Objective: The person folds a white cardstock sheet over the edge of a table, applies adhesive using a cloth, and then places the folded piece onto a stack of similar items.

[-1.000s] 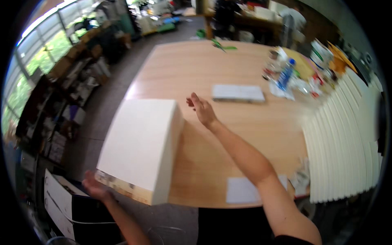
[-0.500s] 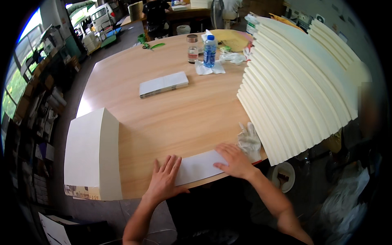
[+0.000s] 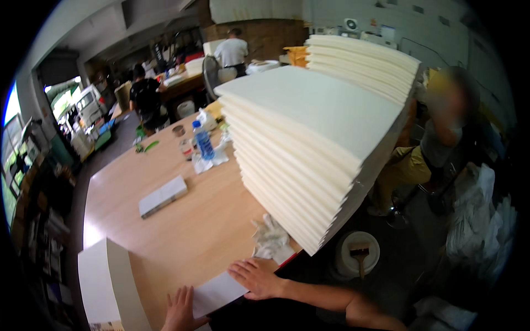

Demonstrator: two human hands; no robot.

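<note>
A long white paper strip (image 3: 217, 294) lies along the table's near edge. My left hand (image 3: 181, 310) rests at its left end, fingers stretched out and thumb apart. Toward the other end, my right hand (image 3: 258, 278) lies flat on the strip with its fingers extended. Neither hand grips anything. Just beyond my right hand is a pale work glove (image 3: 270, 238), crumpled on the tabletop. A tall stack of white paper blocks (image 3: 105, 281) stands to the left of my left hand, its lower part cut off by the picture's edge.
Large cream stacked sheets (image 3: 309, 149) tower at the table's right. A small white stack (image 3: 164, 197), a blue-labelled bottle (image 3: 202, 140) and green scissors (image 3: 146, 147) lie farther back. A bucket with a brush (image 3: 359, 252) stands on the floor, right. Another person (image 3: 441, 129) sits beyond the stack.
My view has swung right and upward, so the table and my hands appear lower and farther left. Both hands remain on the paper strip.
</note>
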